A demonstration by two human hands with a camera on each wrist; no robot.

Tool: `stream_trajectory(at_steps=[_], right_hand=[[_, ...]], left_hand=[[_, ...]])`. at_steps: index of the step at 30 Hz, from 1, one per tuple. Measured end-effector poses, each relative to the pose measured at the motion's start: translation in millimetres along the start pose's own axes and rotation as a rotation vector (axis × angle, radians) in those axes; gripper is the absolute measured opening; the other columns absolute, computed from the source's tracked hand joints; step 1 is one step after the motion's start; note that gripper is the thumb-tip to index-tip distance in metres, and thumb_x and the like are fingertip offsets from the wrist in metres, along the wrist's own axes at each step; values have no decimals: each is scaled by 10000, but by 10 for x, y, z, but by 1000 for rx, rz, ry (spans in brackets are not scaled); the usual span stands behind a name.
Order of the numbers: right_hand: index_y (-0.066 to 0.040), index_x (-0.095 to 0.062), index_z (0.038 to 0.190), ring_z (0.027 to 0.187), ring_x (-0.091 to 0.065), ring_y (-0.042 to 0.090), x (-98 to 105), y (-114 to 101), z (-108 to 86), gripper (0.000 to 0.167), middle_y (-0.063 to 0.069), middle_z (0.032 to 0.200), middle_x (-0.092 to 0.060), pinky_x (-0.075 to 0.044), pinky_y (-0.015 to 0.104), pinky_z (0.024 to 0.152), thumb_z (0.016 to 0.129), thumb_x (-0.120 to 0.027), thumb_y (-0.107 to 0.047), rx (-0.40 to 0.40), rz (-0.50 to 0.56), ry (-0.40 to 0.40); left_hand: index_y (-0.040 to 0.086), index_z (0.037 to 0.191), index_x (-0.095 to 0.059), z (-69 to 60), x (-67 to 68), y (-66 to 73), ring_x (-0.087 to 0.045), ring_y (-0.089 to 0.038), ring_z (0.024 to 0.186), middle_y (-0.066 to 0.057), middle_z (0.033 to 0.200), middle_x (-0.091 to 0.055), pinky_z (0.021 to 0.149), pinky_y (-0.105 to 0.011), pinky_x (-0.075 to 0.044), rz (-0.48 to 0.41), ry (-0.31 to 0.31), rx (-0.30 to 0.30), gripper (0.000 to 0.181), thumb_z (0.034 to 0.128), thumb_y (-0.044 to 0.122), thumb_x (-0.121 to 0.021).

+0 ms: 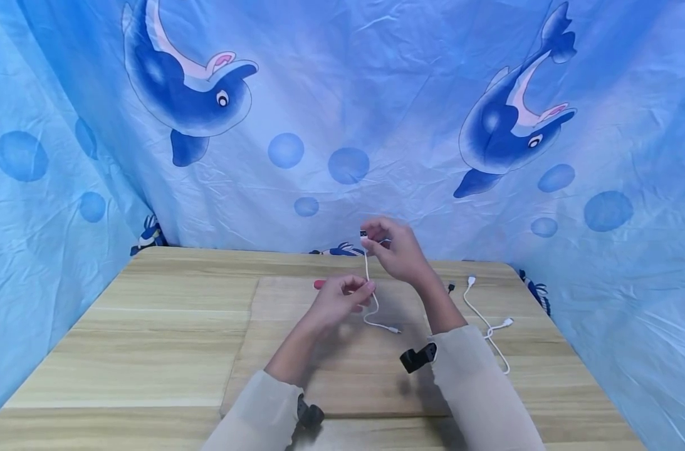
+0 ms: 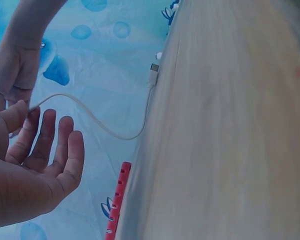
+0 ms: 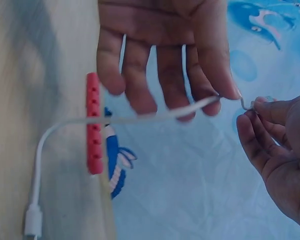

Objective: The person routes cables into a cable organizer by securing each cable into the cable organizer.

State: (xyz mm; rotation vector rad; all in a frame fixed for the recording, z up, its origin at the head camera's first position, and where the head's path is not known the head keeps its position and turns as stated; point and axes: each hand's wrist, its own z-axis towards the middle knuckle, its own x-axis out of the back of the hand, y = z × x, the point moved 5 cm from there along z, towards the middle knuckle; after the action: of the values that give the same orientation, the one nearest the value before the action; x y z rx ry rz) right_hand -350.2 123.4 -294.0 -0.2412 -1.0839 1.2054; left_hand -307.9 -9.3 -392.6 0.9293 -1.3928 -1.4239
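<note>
The thumb and first finger of the right hand (image 1: 397,250) pinch one plug (image 1: 364,235) of a white cable (image 1: 367,266), while the left hand (image 1: 338,302) grips the cord lower down, its other fingers spread loose in the left wrist view. Between the two grips the cord runs nearly straight, rising away from the body; below the left fingers it curls out to the right, ending in a second plug (image 1: 395,330). That loose end lies nearer the left hand; I can't tell whether it touches the board (image 1: 370,382) beneath. The board lies on a pale wooden tabletop (image 1: 150,326). Another white cable (image 1: 487,333) lies to the right, a small black connector (image 1: 451,288) near it, and a notched red strip (image 3: 94,155) toward the far edge. A blue dolphin-print curtain (image 1: 421,75) hangs behind.
</note>
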Motion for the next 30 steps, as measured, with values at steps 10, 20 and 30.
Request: stream_trajectory(at_steps=[10,20,30], right_hand=[[50,-654,1159,790,-711,312,-27,411,-93,212,178,926,-691,-604,431,749,960,-696,-11,-102,66,-24],[63,-627,1173,809,-713,335,-176,771,-167,236,164,936,-671,-590,573,818,942,-675,47,-230,133,-114],[62,-641,1160,823,-716,336,-351,940,-207,233,169,964,-690,-623,391,757,930,-671,61,-301,87,-197]], left_hand=[[-79,1030,-704,-7,-50,-124,-660,-127,719,-57,811,-695,755,-375,-618,-47,17,84,204,1004,120,-669],[-132,1082,-687,-15,-58,-262,-640,-117,647,-59,733,-675,671,-292,-608,-39,21,207,205,987,48,-661],[-72,1014,-734,-68,41,-353,-635,-127,601,-88,720,-665,606,-286,-603,87,53,310,140,971,50,-682]])
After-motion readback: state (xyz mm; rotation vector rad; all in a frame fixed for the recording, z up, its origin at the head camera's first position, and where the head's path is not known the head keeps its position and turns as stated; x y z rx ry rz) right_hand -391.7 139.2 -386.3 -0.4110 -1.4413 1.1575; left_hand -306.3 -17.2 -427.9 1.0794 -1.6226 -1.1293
